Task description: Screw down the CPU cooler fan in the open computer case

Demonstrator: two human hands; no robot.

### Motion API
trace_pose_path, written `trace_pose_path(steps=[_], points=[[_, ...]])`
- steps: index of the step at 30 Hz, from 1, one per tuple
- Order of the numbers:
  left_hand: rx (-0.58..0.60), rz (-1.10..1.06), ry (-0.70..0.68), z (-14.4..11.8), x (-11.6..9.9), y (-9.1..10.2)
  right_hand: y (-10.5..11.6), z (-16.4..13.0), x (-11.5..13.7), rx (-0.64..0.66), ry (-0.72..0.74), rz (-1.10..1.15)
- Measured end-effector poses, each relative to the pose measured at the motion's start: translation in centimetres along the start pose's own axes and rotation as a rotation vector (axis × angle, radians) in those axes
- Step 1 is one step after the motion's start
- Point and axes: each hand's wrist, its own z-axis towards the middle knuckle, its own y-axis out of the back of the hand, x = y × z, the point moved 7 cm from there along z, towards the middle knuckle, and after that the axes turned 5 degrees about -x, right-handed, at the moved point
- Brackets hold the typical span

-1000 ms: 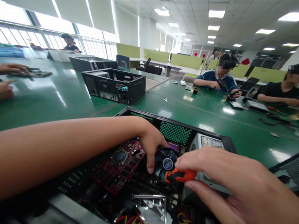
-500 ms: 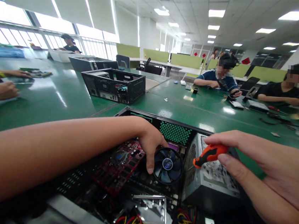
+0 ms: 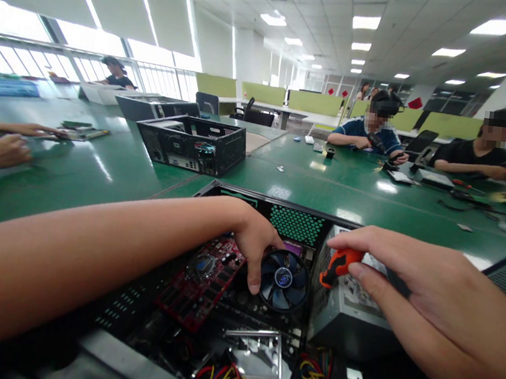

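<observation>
While the right hand (image 3: 423, 295) pinches an orange-and-black screwdriver (image 3: 339, 267) near the power supply unit (image 3: 340, 325), the left hand (image 3: 257, 238) is curved at the rim of the cooling fan (image 3: 284, 280) inside the open computer case (image 3: 297, 225), beside the red graphics card (image 3: 202, 283); whether it grips the fan cannot be determined.

We see pale blinds (image 3: 114, 0) partly covering bright windows (image 3: 8, 19) at left, ceiling lights (image 3: 366, 23) overhead, and yellow-green dividers (image 3: 314, 102) along white desks (image 3: 319, 118).

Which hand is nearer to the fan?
Left. The left hand is at the rim of the fan; the right hand holds an orange tool over the neighbouring metal box.
</observation>
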Motion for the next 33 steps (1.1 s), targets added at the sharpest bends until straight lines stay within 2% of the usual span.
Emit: trace_pose_path(steps=[19, 25, 33], points=[[0.000, -0.020, 0.003, -0.07, -0.25, -0.13, 0.05, 0.02, 0.13, 0.018, -0.004, 0.014], [0.005, -0.018, 0.002, 0.04, -0.16, -0.25, -0.23, 0.73, -0.54, 0.002, -0.016, 0.008], [0.007, 0.005, 0.015, 0.10, -0.19, -0.22, 0.02, 0.69, 0.18, 0.061, -0.026, 0.041]])
